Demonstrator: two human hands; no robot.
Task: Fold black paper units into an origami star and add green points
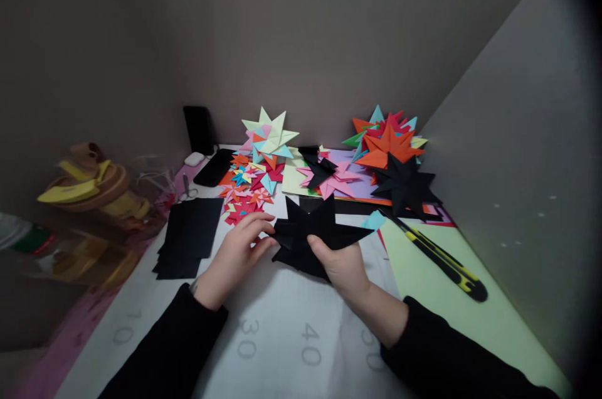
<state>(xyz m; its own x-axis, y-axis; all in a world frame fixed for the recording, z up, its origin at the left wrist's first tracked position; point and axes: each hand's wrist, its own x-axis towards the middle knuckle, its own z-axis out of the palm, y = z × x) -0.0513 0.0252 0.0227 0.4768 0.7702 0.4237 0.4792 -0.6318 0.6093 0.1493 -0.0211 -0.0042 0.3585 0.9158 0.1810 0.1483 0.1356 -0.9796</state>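
A black folded paper star (308,223) with several points is held up above the white mat. My right hand (345,264) grips its lower right part, the thumb pressed on top and the other fingers hidden beneath. At the star's left point, my left hand (242,251) has its thumb and fingertips closed on the edge of the paper. To the left lies a stack of black paper sheets (188,236). Another black star (405,184) rests at the back right, and a black folded piece (318,168) lies on a pink star (336,180).
Coloured paper stars (388,142) are piled against the wall, with smaller ones (249,182) left of centre. A yellow-and-black utility knife (442,258) lies on pale green paper (437,317). Small scissors (188,189), a phone (214,167) and a tumbler (103,189) are at the left.
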